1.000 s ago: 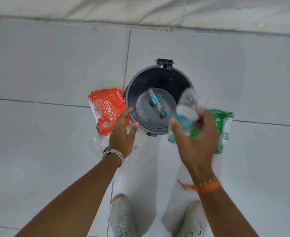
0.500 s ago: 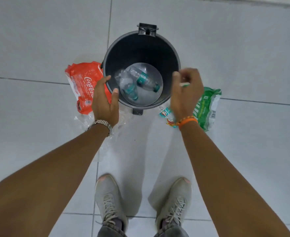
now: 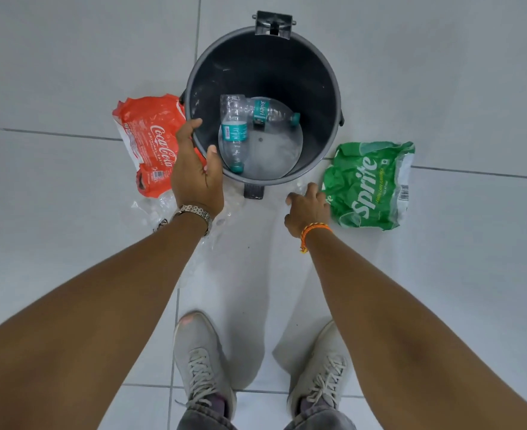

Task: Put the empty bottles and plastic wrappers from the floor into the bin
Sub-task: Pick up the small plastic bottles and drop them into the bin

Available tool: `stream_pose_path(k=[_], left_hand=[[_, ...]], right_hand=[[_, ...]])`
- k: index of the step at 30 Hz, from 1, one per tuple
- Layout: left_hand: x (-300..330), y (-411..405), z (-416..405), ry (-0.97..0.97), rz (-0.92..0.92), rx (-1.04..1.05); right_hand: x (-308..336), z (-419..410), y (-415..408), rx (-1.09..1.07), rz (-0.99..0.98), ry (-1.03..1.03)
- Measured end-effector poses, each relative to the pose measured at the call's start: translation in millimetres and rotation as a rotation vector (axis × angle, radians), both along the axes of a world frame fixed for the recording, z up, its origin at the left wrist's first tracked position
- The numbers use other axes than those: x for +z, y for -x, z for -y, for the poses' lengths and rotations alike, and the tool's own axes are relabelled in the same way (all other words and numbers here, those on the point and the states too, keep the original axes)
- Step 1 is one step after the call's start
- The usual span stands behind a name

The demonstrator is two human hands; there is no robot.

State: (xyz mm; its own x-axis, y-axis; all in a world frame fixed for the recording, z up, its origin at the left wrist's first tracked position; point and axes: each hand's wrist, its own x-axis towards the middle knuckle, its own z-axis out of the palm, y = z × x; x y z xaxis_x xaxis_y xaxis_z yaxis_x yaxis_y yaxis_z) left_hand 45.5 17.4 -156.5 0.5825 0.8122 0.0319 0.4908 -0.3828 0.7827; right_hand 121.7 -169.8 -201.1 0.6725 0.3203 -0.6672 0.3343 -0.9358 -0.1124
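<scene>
Bin (image 3: 318, 88) rim – left hand (image 3: 194, 178) grip spread over it; right hand (image 3: 307, 209) loosely spread beside green wrapper (image 3: 370, 184).

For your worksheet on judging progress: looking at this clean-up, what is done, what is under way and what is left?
Done: two bottles lie inside the bin. Under way: the right hand, empty, is low beside the green wrapper; the left hand is at the bin's rim. Left: the green wrapper, the red wrapper and the clear plastic by it are on the floor.

two bottles (image 3: 234, 131) in bin (image 3: 318, 97), wrappers (image 3: 367, 184) beside
</scene>
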Motion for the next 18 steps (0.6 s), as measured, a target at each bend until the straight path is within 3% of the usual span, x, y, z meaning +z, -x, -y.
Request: stream_pose_path(k=[2, 4, 7, 10, 13, 16, 18], left_hand=[[-1.6, 0.7, -0.3, 0.005, -0.002, 0.009], [-1.3, -0.1, 0.0, 0.026, -0.009, 0.019], [1.7, 1.7, 1.3, 0.063, -0.014, 0.011], [5.2, 3.5, 1.2, 0.083, -0.025, -0.009], [8.1, 3.3, -1.3, 0.086, -0.044, -0.021], [8.8, 4.0, -3.0, 0.080, -0.040, -0.035], [7.9, 4.7, -3.3, 0.076, -0.037, -0.033]], right_hand=[[8.1, 5.5, 5.6, -0.058, 0.030, -0.059], [27.5, 13.3, 8.6, -0.289, 0.119, -0.199], [83.9, 22.3, 6.8, -0.715, 0.312, -0.518], [157.1, 19.1, 0.2, -0.859, 0.509, -0.899], [203.7, -3.6, -14.0, -0.839, 0.392, -1.212], [200.7, -25.5, -30.2, -0.811, 0.160, -1.170], [182.3, -25.4, -37.3, -0.934, 0.094, -1.139]])
